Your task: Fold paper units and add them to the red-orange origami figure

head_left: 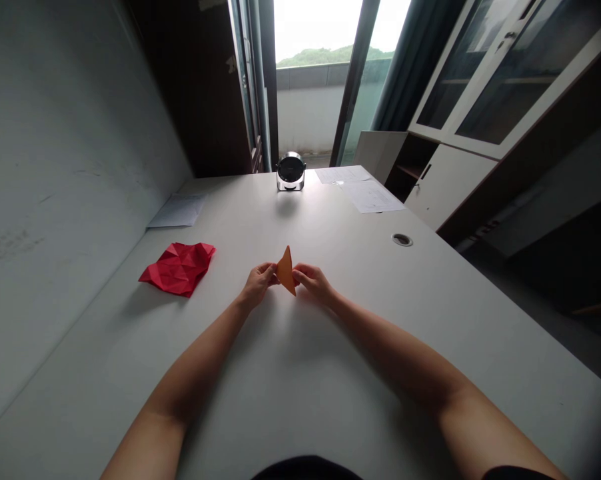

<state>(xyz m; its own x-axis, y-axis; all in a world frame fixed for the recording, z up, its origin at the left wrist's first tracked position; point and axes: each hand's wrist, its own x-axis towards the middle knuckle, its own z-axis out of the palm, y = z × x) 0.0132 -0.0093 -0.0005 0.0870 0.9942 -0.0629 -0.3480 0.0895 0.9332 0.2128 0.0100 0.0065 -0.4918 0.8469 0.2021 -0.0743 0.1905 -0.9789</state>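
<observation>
A small folded piece of orange paper (286, 270) is held up over the white table, between my two hands. My left hand (261, 281) pinches its left side with thumb and fingers. On the right side, my right hand (312, 280) has its fingers closed on the paper's edge. The paper looks roughly triangular, with one point up and another pointing down. To the left of my hands lies a creased sheet of red paper (178, 268), partly raised off the table.
A round black device on a metal stand (290, 171) stands at the table's far edge. Printed sheets (370, 195) lie at the far right, more papers (177, 210) by the left wall. A cable grommet (402, 239) sits in the tabletop (340, 387). Cabinets (450, 180) stand beyond the right edge.
</observation>
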